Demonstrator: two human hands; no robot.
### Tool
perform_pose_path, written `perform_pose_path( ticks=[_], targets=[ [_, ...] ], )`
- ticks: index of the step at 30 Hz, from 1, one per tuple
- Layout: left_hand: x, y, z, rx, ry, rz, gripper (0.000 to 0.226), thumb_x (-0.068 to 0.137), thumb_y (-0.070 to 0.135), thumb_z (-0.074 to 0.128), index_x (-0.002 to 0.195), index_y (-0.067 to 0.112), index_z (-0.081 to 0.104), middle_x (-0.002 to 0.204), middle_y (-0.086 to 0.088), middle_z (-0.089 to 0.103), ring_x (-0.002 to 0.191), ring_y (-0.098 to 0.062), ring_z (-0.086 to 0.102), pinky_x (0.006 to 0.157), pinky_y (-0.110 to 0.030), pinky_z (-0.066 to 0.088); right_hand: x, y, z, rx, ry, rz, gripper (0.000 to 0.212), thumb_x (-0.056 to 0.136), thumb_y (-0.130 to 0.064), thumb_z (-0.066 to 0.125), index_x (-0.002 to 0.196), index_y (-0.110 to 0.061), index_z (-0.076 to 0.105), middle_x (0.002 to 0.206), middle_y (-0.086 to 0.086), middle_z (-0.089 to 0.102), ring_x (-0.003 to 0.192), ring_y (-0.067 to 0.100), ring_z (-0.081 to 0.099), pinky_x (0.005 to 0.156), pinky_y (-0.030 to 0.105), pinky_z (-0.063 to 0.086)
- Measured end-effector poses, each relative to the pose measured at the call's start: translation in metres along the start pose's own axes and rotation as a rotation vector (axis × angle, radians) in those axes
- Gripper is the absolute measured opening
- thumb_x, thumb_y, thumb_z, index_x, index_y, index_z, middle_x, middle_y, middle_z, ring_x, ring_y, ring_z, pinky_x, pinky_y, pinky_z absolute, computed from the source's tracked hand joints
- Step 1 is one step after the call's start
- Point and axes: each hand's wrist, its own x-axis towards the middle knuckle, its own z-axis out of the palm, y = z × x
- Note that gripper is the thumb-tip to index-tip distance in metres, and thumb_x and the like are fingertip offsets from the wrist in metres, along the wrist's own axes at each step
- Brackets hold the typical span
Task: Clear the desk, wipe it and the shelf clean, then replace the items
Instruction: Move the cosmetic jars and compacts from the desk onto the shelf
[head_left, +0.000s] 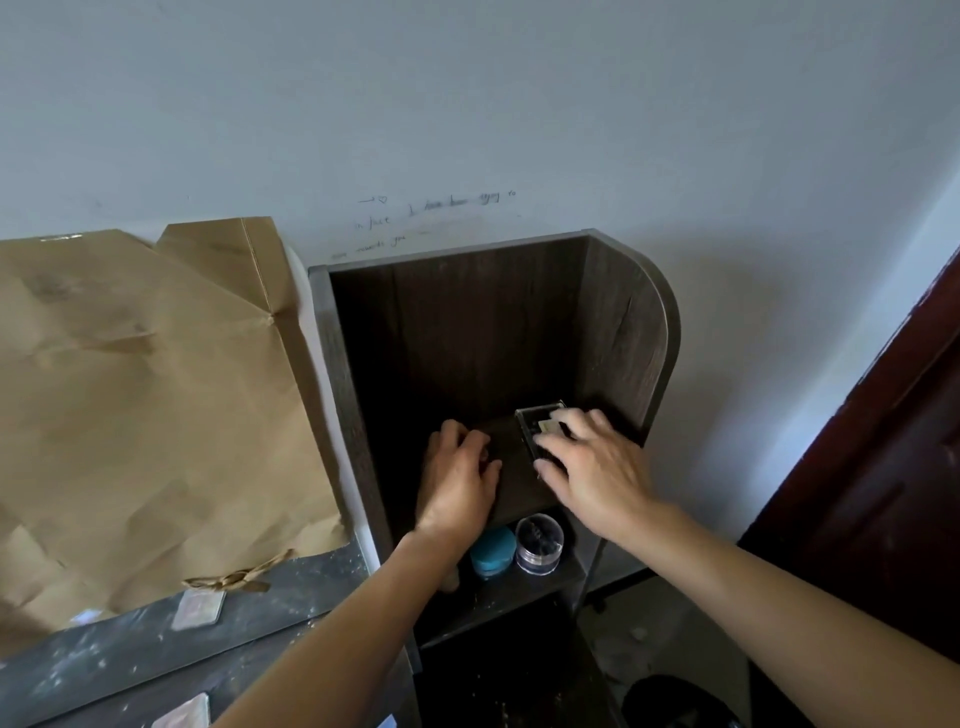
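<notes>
A dark wooden shelf unit (631, 332) stands against the wall to the right of the dusty dark desk (119, 660). Both my hands reach into its top compartment. My right hand (592, 467) grips a small clear plastic box (535, 418) from above, at the back right of the shelf board. My left hand (457, 478) rests on the board's left side with its fingers curled under; anything beneath them is hidden. One level below stand a teal round container (492, 552) and a clear round jar (540, 543).
A large crumpled sheet of brown paper (156, 395) leans against the wall over the desk. Two small pale packets (200, 609) (182, 714) lie on the desk. A dark red door (883, 493) is at the right, and a dark round object (675, 701) sits on the floor.
</notes>
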Motion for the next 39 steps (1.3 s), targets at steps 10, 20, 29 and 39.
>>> perform_pose_path(
  ticks=[10, 20, 29, 39],
  targets=[
    [-0.009, 0.002, -0.005, -0.027, 0.014, 0.039, 0.026, 0.078, 0.008, 0.064, 0.105, 0.006, 0.063, 0.112, -0.005, 0.049, 0.100, -0.020, 0.049, 0.085, -0.023, 0.043, 0.013, 0.013, 0.019, 0.046, -0.122, -0.083, 0.033, 0.093, -0.023, 0.051, 0.124, -0.019, 0.062, 0.144, 0.013, 0.044, 0.132, 0.031, 0.040, 0.098, 0.046, 0.043],
    [0.032, 0.011, 0.019, 0.021, 0.022, 0.083, 0.021, 0.086, 0.003, 0.060, 0.103, 0.008, 0.071, 0.107, -0.002, 0.063, 0.101, -0.018, 0.054, 0.086, -0.011, 0.032, -0.019, 0.024, 0.017, 0.219, 0.000, -0.082, 0.038, 0.090, -0.017, 0.059, 0.126, -0.006, 0.057, 0.134, 0.012, 0.053, 0.126, 0.025, 0.048, 0.099, 0.041, 0.048],
    [0.000, 0.027, 0.002, 0.131, 0.105, 0.033, 0.023, 0.084, 0.005, 0.058, 0.105, 0.008, 0.067, 0.107, -0.005, 0.058, 0.099, -0.023, 0.055, 0.073, -0.039, 0.054, -0.051, 0.033, 0.001, 0.353, 0.129, -0.234, 0.021, 0.085, -0.015, 0.063, 0.104, -0.012, 0.069, 0.109, 0.001, 0.064, 0.099, 0.017, 0.061, 0.072, 0.030, 0.055],
    [-0.200, -0.010, -0.084, 0.367, 0.299, -0.310, 0.014, 0.074, 0.013, 0.059, 0.085, 0.015, 0.067, 0.078, 0.000, 0.062, 0.065, -0.024, 0.063, 0.047, -0.029, 0.046, -0.094, -0.064, 0.052, 0.610, -0.092, -0.539, 0.016, 0.083, -0.025, 0.062, 0.095, -0.018, 0.070, 0.090, -0.007, 0.067, 0.080, 0.013, 0.066, 0.056, 0.031, 0.054]
  ],
)
